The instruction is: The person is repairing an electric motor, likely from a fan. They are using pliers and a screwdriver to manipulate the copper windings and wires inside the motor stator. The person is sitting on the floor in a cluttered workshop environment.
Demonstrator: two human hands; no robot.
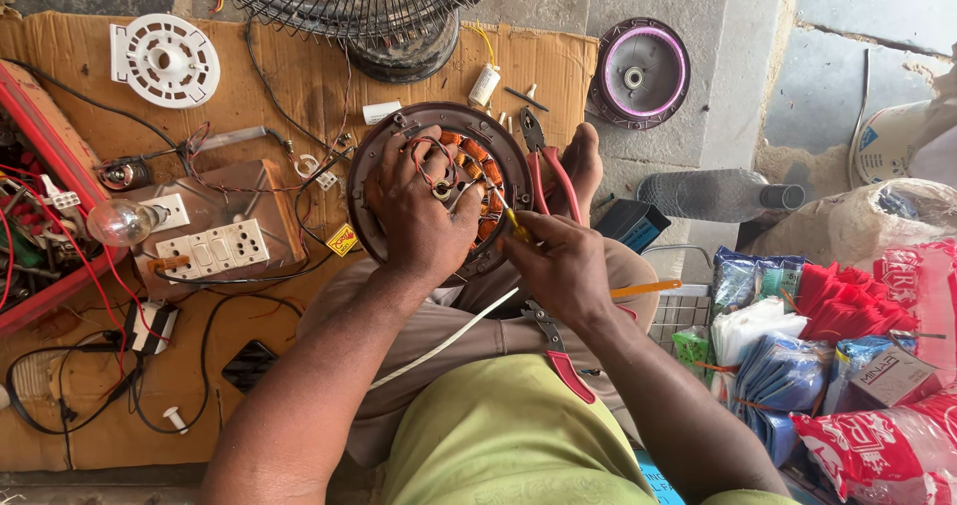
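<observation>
A round fan motor (469, 131) with copper-coloured windings rests on my lap. My left hand (419, 211) lies flat over its left half, fingers spread on the windings and thin wires. My right hand (563, 266) grips a yellow-handled tool (518, 228), its tip touching the windings at the motor's right side. A white cable (449, 340) runs across my thigh under my wrists.
Red-handled pliers (546, 171) lie beside the motor near my foot; a second red-handled tool (563, 360) rests on my lap. A switchboard with sockets (214, 248), a bulb (120, 221), a fan cage (349, 1) and a white disc (164, 59) sit on cardboard. Plastic packets (847, 365) pile at right.
</observation>
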